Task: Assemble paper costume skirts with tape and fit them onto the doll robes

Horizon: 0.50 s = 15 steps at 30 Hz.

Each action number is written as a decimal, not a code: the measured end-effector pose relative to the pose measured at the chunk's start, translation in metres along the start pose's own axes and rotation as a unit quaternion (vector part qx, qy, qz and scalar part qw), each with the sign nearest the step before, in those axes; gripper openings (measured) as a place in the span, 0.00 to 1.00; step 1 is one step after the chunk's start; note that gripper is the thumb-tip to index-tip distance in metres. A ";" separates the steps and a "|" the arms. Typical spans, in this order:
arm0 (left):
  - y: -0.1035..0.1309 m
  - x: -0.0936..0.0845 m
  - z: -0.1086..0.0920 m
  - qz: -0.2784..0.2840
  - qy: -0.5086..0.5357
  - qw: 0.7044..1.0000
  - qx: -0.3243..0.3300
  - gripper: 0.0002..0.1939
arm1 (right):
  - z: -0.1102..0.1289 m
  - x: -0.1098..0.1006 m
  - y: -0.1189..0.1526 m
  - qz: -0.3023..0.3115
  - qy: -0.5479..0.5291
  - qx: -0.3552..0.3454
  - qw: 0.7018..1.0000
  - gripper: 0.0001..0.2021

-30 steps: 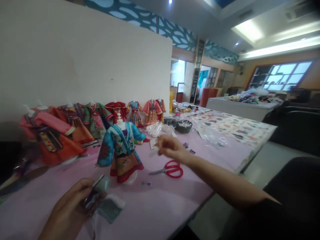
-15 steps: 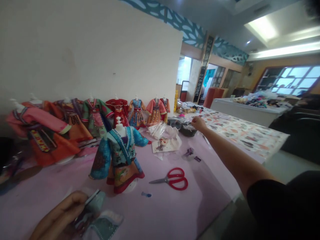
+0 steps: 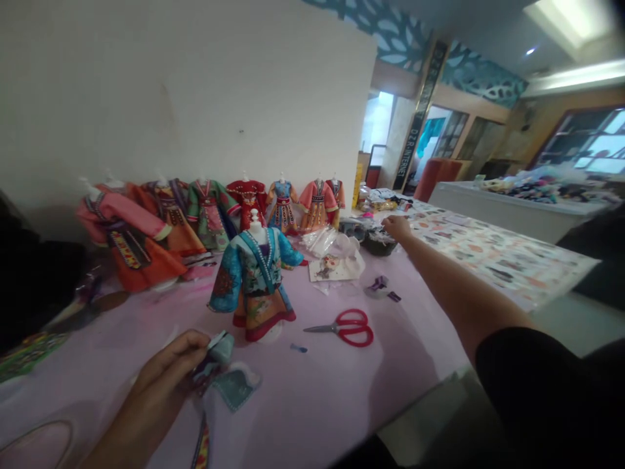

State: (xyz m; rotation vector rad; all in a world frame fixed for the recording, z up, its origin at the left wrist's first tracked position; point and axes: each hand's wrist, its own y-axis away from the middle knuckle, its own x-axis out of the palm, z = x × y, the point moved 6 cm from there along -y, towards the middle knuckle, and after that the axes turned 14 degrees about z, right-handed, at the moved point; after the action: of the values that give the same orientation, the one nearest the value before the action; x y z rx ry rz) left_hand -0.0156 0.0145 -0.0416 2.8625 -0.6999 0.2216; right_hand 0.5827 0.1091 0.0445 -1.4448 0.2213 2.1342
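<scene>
My left hand [image 3: 180, 355] pinches a small folded piece of pale teal and purple doll clothing [image 3: 233, 384] with a white beaded edge, low over the table. A patterned ribbon end [image 3: 201, 443] hangs below it. Stretched far forward, my right hand [image 3: 396, 227] is at the rim of a dark bowl [image 3: 379, 246]; its fingers look closed, and what they hold, if anything, is hidden. Between my hands stands a doll form in a blue robe and orange skirt [image 3: 261, 280]. Red-handled scissors [image 3: 349, 327] lie to its right, with a blue scrap [image 3: 299, 348] nearby.
Several dressed doll forms [image 3: 208, 208] stand along the wall. A card with a printed figure [image 3: 332, 267], clear plastic wrap [image 3: 319, 241] and purple scraps [image 3: 383, 285] lie mid-table. A printed sheet [image 3: 488, 247] covers the far right part.
The view has turned left and tilted down, so things appear shifted right and up. My left hand still holds the doll clothing; my right hand stays at the bowl.
</scene>
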 end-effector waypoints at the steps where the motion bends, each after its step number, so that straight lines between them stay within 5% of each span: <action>1: 0.000 0.001 0.000 -0.004 0.002 1.000 0.008 0.11 | 0.001 0.001 0.000 0.004 -0.007 0.003 1.000 0.18; 9: 0.005 0.012 -0.007 -0.001 -0.005 0.999 0.052 0.12 | 0.015 -0.015 0.023 -0.062 -0.111 -0.016 0.992 0.09; 15: 0.004 0.013 -0.004 0.028 -0.051 0.996 0.063 0.17 | 0.049 -0.026 0.087 -0.091 -0.241 -0.124 0.958 0.11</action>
State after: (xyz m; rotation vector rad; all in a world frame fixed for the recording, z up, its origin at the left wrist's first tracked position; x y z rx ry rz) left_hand -0.0069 0.0060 -0.0346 2.9934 -0.8151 0.1309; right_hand 0.5044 0.0480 0.0733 -0.9737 -0.3608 2.3370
